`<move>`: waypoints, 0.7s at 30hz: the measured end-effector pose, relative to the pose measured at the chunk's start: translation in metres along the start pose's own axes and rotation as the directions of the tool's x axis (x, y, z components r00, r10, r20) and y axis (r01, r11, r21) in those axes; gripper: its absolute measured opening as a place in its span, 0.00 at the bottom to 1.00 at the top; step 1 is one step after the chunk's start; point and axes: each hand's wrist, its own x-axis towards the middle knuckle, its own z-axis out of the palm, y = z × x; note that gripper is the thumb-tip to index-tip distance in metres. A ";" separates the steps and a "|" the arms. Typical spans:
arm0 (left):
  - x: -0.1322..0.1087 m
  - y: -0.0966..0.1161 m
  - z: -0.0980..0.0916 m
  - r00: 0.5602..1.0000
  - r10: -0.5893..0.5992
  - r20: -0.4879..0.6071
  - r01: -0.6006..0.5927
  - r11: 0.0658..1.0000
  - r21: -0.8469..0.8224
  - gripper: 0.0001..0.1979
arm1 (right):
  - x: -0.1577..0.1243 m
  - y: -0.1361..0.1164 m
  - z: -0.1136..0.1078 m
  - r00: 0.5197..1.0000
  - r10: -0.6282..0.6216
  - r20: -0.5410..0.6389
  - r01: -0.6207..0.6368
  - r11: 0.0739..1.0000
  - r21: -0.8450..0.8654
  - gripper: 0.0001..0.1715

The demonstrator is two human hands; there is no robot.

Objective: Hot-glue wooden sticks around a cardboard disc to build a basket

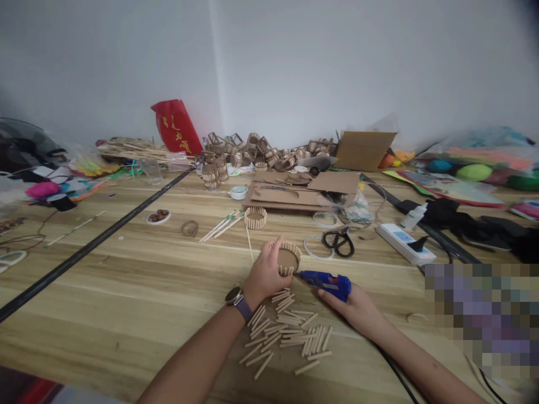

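Note:
My left hand (266,270), with a watch on its wrist, is closed around the left side of a round cardboard base edged with short wooden sticks (289,258). In my right hand (356,306) is a blue hot glue gun (326,283), its nozzle at the right front rim of that base. Whether the nozzle touches the rim I cannot tell. Many short wooden sticks (290,331) lie loose on the table just below my hands. Behind the base stands a similar stick-edged ring (256,217).
Scissors (338,242) and a white ring (319,247) lie behind the glue gun. To the right is a white power strip (405,243) with a small bottle (414,216) beside it. Cardboard pieces (290,196), a red bag (177,128) and several small stick-and-cardboard crafts (252,150) stand farther back.

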 end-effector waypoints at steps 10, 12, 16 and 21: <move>0.000 0.001 0.000 1.000 -0.003 0.000 0.003 1.000 0.014 0.48 | 0.000 0.001 0.000 1.000 -0.011 -0.008 0.011 1.000 -0.007 0.22; 0.000 0.001 0.000 1.000 -0.005 -0.001 0.005 1.000 0.013 0.48 | 0.000 0.000 0.000 1.000 -0.015 -0.006 0.014 1.000 -0.012 0.22; 0.000 0.001 0.000 1.000 -0.009 0.007 0.008 1.000 0.026 0.47 | 0.000 0.001 0.000 1.000 -0.014 -0.010 0.014 1.000 -0.024 0.24; 0.000 0.000 0.001 1.000 -0.007 0.000 0.007 1.000 0.029 0.48 | 0.000 0.001 0.002 1.000 0.008 -0.019 -0.008 1.000 0.001 0.25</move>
